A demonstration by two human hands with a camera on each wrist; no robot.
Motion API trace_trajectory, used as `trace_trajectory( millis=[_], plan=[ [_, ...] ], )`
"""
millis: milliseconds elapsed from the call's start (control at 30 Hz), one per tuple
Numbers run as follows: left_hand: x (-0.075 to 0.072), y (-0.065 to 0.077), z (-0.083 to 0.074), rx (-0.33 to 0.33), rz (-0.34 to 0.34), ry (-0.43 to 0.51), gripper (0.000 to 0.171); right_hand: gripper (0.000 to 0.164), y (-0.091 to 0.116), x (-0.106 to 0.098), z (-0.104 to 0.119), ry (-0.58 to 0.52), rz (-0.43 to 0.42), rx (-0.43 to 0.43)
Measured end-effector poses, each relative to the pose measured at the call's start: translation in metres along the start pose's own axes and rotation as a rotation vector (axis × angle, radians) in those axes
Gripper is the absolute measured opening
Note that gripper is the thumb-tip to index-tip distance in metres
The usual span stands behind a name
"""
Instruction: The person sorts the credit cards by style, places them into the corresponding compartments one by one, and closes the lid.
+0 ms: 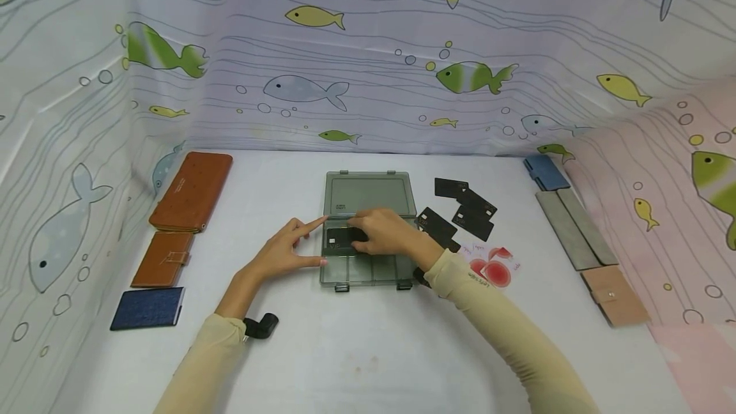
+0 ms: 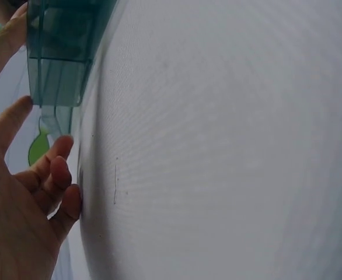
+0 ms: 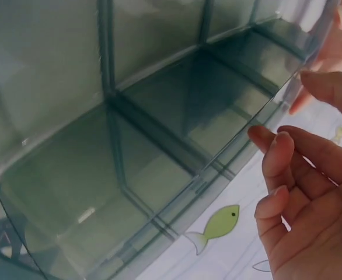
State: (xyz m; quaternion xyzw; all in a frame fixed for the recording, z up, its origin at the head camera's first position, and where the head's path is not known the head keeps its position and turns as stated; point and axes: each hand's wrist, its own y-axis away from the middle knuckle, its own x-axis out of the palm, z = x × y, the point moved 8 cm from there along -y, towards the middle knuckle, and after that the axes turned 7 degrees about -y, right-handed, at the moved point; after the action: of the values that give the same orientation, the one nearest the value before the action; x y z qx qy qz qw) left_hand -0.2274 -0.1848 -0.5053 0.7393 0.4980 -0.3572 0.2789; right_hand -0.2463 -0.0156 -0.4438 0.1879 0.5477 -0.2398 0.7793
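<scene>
Pinching a flat, black rectangular card [image 1: 343, 241] with the curled right hand [image 1: 382, 231], holding it at the left end of the rear row of an open, translucent grey-green plastic compartment box [image 1: 360, 270]; touching the box's left edge with the unclenched left hand [image 1: 283, 249], spreading thumb and forefinger.

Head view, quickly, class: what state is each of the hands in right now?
Left hand: open, touching the left side of the green box.
Right hand: closed, holding a black card.

Fish-print backdrop [image 1: 379, 50] behind large brown wallet [image 1: 192, 189]
</scene>
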Motion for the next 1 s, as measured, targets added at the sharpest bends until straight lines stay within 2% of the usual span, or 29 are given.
trace_trajectory(
  millis=[167, 333, 533, 767, 900, 1000],
  plan=[
    [0.002, -0.001, -0.002, 0.0, 0.012, -0.006, 0.091, 0.045, 0.007, -0.004, -0.006, -0.1, -0.003, 0.028],
    [0.002, -0.002, -0.002, 0.006, 0.006, -0.009, 0.092, 0.046, 0.021, -0.015, -0.02, -0.16, -0.055, 0.058],
    [0.002, -0.002, -0.003, 0.006, 0.008, -0.006, 0.092, 0.047, 0.047, -0.03, -0.046, -0.158, -0.167, 0.116],
    [0.003, -0.002, 0.0, -0.004, 0.004, -0.014, 0.092, 0.047, 0.084, -0.037, -0.081, -0.124, -0.267, 0.186],
    [0.003, -0.001, 0.0, -0.009, 0.0, -0.009, 0.091, 0.047, 0.104, -0.036, -0.102, -0.18, -0.308, 0.256],
    [0.002, -0.001, 0.0, -0.008, 0.002, -0.006, 0.091, 0.049, 0.117, -0.032, -0.117, -0.24, -0.305, 0.333]
  ],
)
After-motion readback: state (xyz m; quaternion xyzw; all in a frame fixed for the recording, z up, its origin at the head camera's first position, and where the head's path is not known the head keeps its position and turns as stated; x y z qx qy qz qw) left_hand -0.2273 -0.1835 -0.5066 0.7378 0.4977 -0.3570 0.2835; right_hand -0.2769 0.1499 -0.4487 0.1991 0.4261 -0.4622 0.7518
